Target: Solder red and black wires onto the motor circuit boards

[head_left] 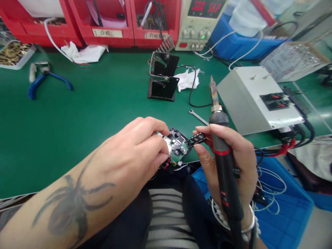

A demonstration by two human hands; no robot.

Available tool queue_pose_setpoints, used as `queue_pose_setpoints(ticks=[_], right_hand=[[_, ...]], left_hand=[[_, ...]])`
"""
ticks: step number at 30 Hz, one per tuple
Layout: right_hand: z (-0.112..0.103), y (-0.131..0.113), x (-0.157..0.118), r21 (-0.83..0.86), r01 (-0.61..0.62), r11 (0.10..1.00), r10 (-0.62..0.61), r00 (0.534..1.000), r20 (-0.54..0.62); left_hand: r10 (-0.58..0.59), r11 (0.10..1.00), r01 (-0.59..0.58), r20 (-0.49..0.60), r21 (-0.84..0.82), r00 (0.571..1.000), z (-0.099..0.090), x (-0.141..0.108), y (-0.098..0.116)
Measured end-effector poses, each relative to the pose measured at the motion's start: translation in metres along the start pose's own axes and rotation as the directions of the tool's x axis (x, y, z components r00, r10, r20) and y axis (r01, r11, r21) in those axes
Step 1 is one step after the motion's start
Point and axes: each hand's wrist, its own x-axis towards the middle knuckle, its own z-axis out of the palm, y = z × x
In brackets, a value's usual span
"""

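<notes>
At the table's front edge lies a green circuit board in a dark housing, with a red wire at its lower side. My left hand is closed over the board's left part, thumb and fingers bent around a white piece there that they mostly hide. A soldering iron rests in my right hand, its bare tip pointing up and away from the board. The thumb and fingertips of that same hand pinch a small black rectangular part, whose dark leads reach the board's right side.
Behind the board stands a black iron stand beside a crumpled tissue. A small wrench lies near a grey switch box. Blue-handled pliers are at the left. Red bins and a power supply line the back.
</notes>
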Motion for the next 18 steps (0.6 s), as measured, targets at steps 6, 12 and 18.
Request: queue_pose_setpoints(ticks=[6,12,18], right_hand=[[0.0,-0.003,-0.001,0.048,-0.065,0.997,0.065,0.998,-0.001],[-0.001,0.001,0.0,0.062,-0.019,0.998,0.019,1.0,-0.001],[-0.001,0.004,-0.001,0.073,-0.027,0.997,0.028,1.0,-0.012]], left_hand=[[0.044,0.999,-0.043,0.125,-0.007,0.991,-0.01,0.014,-0.005],[-0.038,0.994,0.05,0.126,-0.095,0.991,-0.009,0.013,-0.001],[-0.151,0.979,0.159,0.07,-0.128,0.986,-0.001,-0.007,0.001]])
